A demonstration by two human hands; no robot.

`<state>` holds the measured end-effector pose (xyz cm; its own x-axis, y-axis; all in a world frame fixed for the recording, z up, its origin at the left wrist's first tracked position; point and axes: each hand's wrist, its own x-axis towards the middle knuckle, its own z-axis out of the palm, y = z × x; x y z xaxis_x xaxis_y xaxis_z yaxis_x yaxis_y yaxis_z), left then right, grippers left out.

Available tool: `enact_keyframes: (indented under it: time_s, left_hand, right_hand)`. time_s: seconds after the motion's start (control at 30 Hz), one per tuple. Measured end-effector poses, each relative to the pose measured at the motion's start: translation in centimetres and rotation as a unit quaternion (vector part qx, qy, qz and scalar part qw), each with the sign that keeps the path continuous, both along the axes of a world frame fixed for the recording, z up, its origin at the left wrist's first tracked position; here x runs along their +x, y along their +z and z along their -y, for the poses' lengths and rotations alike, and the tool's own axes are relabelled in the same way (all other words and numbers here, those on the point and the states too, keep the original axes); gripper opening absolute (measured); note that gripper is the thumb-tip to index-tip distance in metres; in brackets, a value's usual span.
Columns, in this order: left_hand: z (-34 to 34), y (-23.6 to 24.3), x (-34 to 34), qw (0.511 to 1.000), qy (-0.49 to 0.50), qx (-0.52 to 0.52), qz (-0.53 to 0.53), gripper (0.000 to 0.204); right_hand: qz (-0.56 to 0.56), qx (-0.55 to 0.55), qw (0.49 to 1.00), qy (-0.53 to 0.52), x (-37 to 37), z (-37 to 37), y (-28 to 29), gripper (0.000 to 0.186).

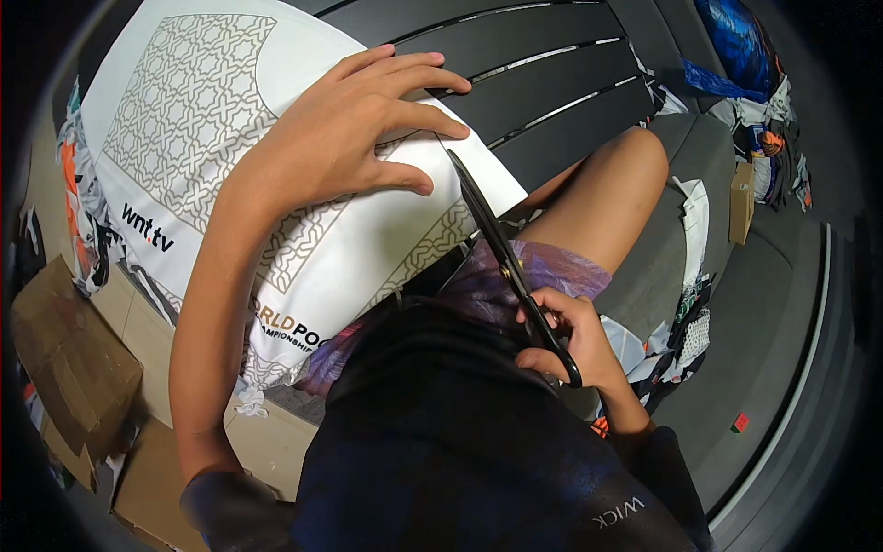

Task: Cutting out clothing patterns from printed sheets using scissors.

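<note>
My right hand (581, 340) holds the black scissors (492, 230) by the handles, fingers curled round one side and thumb on the other. The blades look almost together; I cannot tell whether a thin gap lies between them. Their long axis runs from my right fingers up and leftward, slanting away from me, so the tip points toward the forefinger of my left hand (331, 133). That tip is just beside the left forefinger, so my left hand is the nearer one to the point, while the right has the other end.

The white printed cloth (395, 235) lies under my left hand and spreads out from there to the left and back toward me; from my right fingers it is ahead and to the left. The blades cross over the cloth near its right-hand corner; whether they touch it I cannot tell. My left fingers are spread wide, palm down, with no fold of cloth visible between thumb and forefinger, and the longer fingertips reach past the cloth's edge, over the dark slatted table (552, 87). My bent leg (602, 198) is just to the right of that corner.
</note>
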<state>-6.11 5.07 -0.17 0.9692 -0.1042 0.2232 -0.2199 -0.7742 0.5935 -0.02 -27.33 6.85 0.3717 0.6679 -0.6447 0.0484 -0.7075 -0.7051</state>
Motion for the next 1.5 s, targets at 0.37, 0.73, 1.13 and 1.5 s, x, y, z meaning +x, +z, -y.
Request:
enact_keyframes:
  time_s: [0.37,0.73,1.13,1.5]
  left_hand:
    - [0.0,0.0,0.0,1.0,0.005,0.014,-0.006,0.053]
    - [0.0,0.0,0.0,1.0,0.003,-0.007,0.001,0.052]
    - [-0.1,0.0,0.0,1.0,0.0,-0.003,0.002,0.052]
    - [0.0,0.2,0.0,1.0,0.0,0.0,-0.005,0.053]
  right_hand:
    - [-0.005,-0.025,1.0,0.005,-0.3,0.2,0.4,0.046]
    - [-0.057,-0.02,0.998,-0.011,0.5,-0.2,0.5,0.048]
    - [0.037,0.001,0.999,0.036,0.3,-1.2,0.3,0.041]
    - [0.006,-0.04,0.999,0.009,0.0,-0.7,0.5,0.042]
